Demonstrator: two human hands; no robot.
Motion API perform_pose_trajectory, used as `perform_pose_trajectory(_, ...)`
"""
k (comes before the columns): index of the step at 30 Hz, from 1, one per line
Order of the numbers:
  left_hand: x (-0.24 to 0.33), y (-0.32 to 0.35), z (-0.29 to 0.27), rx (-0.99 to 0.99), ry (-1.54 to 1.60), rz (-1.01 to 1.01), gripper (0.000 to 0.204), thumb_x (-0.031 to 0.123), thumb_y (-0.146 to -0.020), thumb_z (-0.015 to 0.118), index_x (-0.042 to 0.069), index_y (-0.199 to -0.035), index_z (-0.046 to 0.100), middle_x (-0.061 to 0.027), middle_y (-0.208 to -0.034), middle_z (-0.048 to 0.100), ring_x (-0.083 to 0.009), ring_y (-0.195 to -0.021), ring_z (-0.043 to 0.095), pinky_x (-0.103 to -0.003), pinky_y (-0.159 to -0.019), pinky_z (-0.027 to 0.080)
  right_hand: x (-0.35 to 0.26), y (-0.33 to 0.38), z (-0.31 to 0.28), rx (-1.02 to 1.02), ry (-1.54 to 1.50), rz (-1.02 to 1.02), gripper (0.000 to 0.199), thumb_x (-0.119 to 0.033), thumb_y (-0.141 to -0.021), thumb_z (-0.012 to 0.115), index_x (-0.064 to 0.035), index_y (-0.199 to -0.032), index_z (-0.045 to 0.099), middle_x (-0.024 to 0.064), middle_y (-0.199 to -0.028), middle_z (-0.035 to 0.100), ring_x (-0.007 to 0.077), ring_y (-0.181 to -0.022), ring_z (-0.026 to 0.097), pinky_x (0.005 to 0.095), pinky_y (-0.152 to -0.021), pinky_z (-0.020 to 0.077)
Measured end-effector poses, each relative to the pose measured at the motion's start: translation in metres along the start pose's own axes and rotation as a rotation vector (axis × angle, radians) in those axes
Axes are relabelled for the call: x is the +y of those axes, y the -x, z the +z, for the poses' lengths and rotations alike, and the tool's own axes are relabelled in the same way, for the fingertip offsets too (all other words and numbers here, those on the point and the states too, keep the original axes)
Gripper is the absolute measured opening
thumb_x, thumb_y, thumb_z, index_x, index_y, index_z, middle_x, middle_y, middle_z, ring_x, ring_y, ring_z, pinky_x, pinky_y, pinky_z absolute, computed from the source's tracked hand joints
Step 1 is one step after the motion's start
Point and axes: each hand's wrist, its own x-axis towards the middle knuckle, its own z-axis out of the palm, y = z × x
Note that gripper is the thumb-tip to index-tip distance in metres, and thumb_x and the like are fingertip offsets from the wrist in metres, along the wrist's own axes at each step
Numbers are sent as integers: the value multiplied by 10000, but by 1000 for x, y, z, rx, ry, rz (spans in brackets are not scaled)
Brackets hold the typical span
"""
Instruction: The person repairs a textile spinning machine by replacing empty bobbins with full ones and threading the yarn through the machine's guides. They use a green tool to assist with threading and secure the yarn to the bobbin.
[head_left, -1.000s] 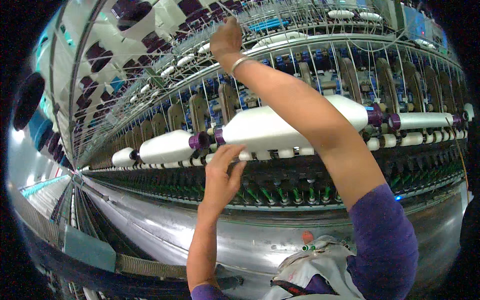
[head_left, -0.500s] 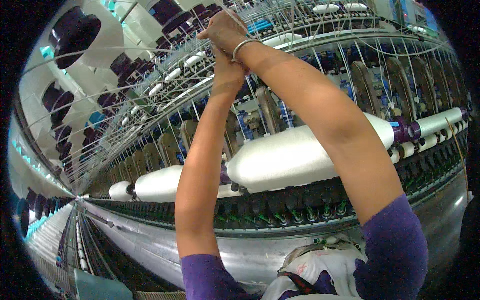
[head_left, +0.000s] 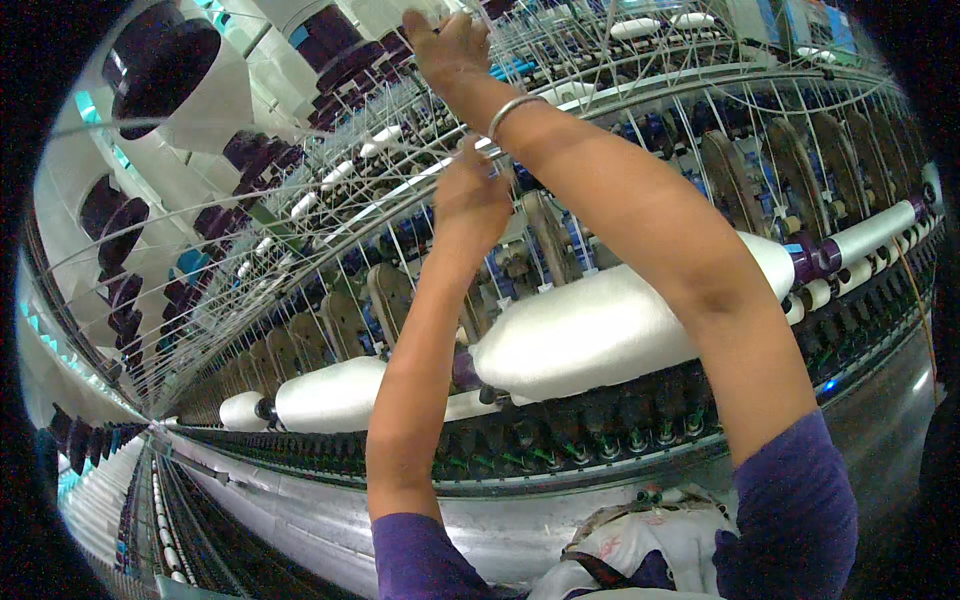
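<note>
My right hand, with a bangle on the wrist, is raised at the top among thin rods and strands of the spinning machine. Its fingers are curled and slightly blurred. Lower and nearer, my left hand is closed in front of the long rail, fingertips drawn together. Whatever either hand pinches is too fine to see. Below my hands lies a large white yarn bobbin, partly behind my right forearm. Another white bobbin lies to the left of it, partly behind my left forearm.
Large white packages with dark ends hang at upper left. A nearly bare tube lies at right. Dark spindles line the machine above a metal ledge. A white cloth bag is at my front.
My hands were together at the rail's top; now they are apart, the left lower and nearer, the right slightly higher. The view has shifted slightly.
</note>
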Motion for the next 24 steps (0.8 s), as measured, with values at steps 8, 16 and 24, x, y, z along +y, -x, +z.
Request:
perform_pose_trajectory(8, 38, 47, -61, -132, 303, -122, 355, 60, -920, 488, -13, -1265, 527, -72, -816, 658, -130, -748, 603, -259, -715, 489, -60, 18, -22, -60, -118, -205, 628, -482, -888, 574, 64, -1177, 459, 270, -1135, 508, 411, -1077, 485, 483, -927, 400)
perform_pose_trajectory(16, -8, 60, -52, -70, 137, -130, 333, 72, -907, 548, 11, -1234, 566, -49, -837, 618, -111, -741, 572, -257, -696, 471, 47, 5, -29, -554, 281, 16, 672, -543, -742, 684, 25, -1099, 632, 271, -1039, 638, 398, -994, 618, 434, -875, 487)
perform_pose_trajectory(24, -22, 3, -33, 143, 636, -222, 396, 47, -890, 494, 2, -1284, 488, -80, -834, 631, -136, -622, 577, -272, -569, 481, 104, -7, 7, -626, 809, -289, 361, -470, -848, 577, -149, -817, 740, 69, -850, 705, 288, -854, 678, 396, -769, 530)
